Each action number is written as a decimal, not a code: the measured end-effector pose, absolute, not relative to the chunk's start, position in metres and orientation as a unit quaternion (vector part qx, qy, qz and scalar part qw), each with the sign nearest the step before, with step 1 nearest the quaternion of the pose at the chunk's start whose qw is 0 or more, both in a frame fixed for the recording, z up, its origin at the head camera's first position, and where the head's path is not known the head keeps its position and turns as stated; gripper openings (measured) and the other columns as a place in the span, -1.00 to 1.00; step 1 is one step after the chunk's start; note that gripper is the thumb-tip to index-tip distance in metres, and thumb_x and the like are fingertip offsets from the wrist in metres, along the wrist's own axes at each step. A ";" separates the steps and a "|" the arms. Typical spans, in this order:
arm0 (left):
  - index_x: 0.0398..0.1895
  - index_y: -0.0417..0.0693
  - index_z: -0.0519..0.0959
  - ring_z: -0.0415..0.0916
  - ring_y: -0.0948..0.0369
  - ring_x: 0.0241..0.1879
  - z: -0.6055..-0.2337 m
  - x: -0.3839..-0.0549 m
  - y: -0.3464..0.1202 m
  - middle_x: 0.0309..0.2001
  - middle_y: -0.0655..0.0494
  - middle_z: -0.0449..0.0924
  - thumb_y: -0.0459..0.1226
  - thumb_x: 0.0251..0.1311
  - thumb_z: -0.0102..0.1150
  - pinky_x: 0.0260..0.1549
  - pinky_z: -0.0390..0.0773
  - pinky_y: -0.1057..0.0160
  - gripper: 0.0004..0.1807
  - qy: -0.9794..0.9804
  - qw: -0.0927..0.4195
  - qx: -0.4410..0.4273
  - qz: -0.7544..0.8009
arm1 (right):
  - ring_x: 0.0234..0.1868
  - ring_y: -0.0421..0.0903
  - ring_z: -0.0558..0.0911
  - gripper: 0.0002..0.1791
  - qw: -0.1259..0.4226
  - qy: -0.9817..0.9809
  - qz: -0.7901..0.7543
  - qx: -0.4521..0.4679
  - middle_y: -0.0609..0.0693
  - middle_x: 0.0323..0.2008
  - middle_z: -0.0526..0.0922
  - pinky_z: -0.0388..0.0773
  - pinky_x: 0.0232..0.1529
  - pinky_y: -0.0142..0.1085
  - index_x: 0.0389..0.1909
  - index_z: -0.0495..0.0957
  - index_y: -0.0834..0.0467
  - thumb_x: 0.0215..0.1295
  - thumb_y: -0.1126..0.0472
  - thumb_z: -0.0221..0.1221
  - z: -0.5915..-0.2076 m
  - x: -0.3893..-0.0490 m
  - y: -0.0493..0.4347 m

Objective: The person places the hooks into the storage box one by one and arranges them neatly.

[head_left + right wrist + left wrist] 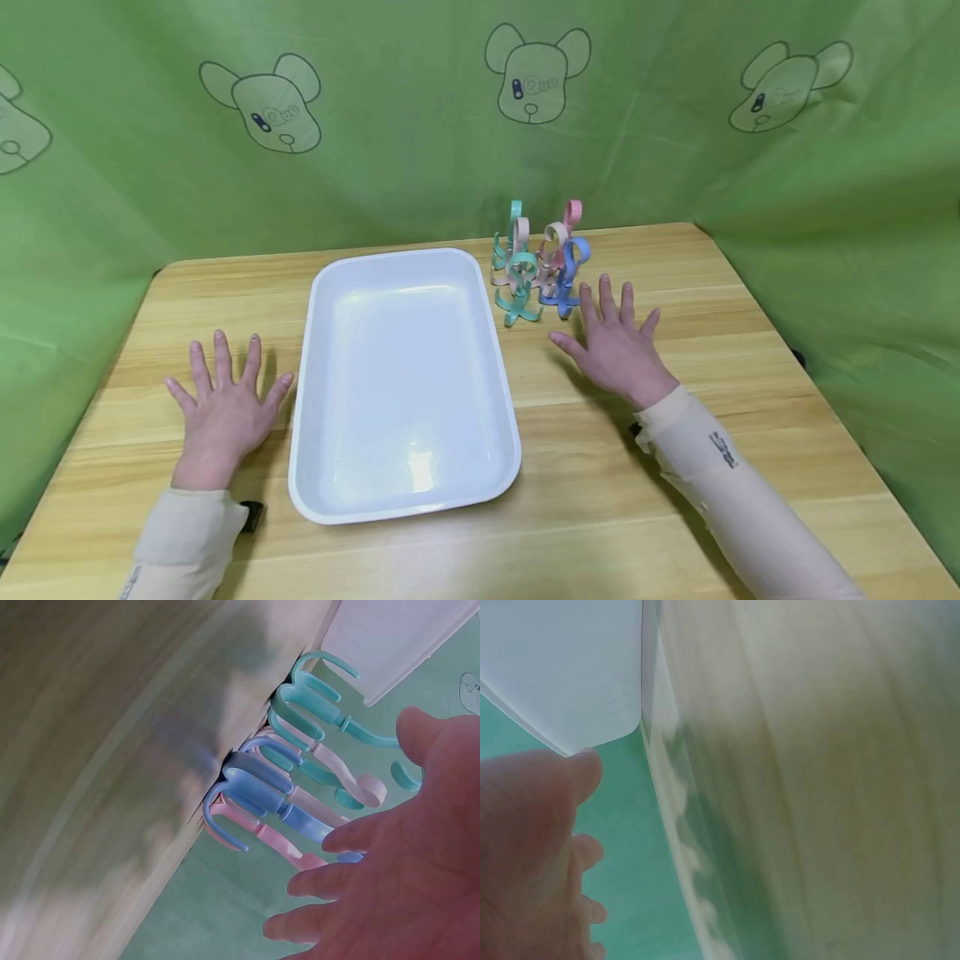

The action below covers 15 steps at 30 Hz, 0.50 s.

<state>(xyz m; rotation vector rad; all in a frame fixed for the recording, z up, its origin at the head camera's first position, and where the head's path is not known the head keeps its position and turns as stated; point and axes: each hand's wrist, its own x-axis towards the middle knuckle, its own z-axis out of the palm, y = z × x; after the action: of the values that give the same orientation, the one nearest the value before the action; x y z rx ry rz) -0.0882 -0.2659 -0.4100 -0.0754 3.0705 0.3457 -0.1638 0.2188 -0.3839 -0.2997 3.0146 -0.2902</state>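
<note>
A white rectangular tray [405,375] stands between the two hands, its inside bare. My left hand [225,421] is at its left side, fingers spread, the thumb close to the rim. To the tray's right, several plastic claw-shaped hanging hooks stand on their prongs with curled tops up. Nearest are a teal hook [519,293] and a blue hook [259,791]; pale pink, deeper pink and another teal one are partly hidden behind. My right hand [622,350] is spread just right of the blue hook and holds nothing. Whether its fingertips touch that hook cannot be told.
The wooden table [660,508] carries everything. A green curtain [405,183] printed with bear-like heads hangs behind the table and along both sides, close to the hooks at the back edge.
</note>
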 end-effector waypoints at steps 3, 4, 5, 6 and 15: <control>0.57 -0.14 -0.21 -0.83 -0.24 0.36 -0.410 -0.088 -0.266 0.46 -0.34 -0.69 0.27 0.45 -0.48 0.08 -0.70 -0.50 -0.12 0.993 0.027 -0.025 0.113 | 0.41 0.34 -0.52 0.05 0.049 0.989 -0.094 -0.099 0.30 0.50 -0.45 -0.55 0.14 0.50 0.55 -0.30 0.21 0.37 -0.49 -0.34 -0.381 -0.163 0.219; 0.56 -0.16 -0.22 -0.83 -0.24 0.37 -0.410 -0.089 -0.267 0.46 -0.35 -0.69 0.27 0.45 -0.47 0.10 -0.66 -0.50 -0.11 0.993 0.026 -0.026 0.113 | 0.42 0.33 -0.52 0.05 0.048 0.989 -0.094 -0.099 0.32 0.50 -0.43 -0.53 0.15 0.50 0.55 -0.28 0.23 0.37 -0.49 -0.33 -0.380 -0.163 0.219; 0.56 -0.17 -0.23 -0.83 -0.24 0.37 -0.410 -0.089 -0.267 0.46 -0.35 -0.68 0.27 0.45 -0.47 0.13 -0.63 -0.49 -0.11 0.993 0.025 -0.025 0.114 | 0.42 0.33 -0.50 0.05 0.045 0.989 -0.094 -0.100 0.33 0.50 -0.41 -0.51 0.16 0.50 0.55 -0.26 0.24 0.38 -0.48 -0.32 -0.378 -0.162 0.219; 0.56 -0.19 -0.25 -0.83 -0.23 0.36 -0.410 -0.089 -0.268 0.46 -0.35 -0.69 0.26 0.45 -0.46 0.15 -0.59 -0.48 -0.10 0.993 0.023 -0.025 0.117 | 0.43 0.34 -0.47 0.05 0.039 0.989 -0.095 -0.102 0.35 0.50 -0.38 -0.48 0.18 0.50 0.54 -0.23 0.27 0.38 -0.47 -0.31 -0.376 -0.162 0.219; 0.48 -0.47 -0.12 -0.30 -0.32 0.44 -0.396 -0.091 -0.273 0.48 -0.44 -0.25 0.12 0.49 -0.23 0.34 -0.30 -0.32 -0.11 0.981 -0.018 -0.012 0.195 | 0.23 0.27 0.31 -0.41 -0.150 0.944 -0.244 -0.166 0.32 0.21 0.34 0.33 0.21 0.19 0.25 0.39 0.37 0.37 0.07 0.23 -0.362 -0.170 0.221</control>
<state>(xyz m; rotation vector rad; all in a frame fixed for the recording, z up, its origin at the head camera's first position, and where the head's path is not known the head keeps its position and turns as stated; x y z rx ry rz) -0.0912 -0.2725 -0.3965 -0.0369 3.1155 0.6206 -0.1697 0.2207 -0.3616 -0.5777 3.2861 -0.8498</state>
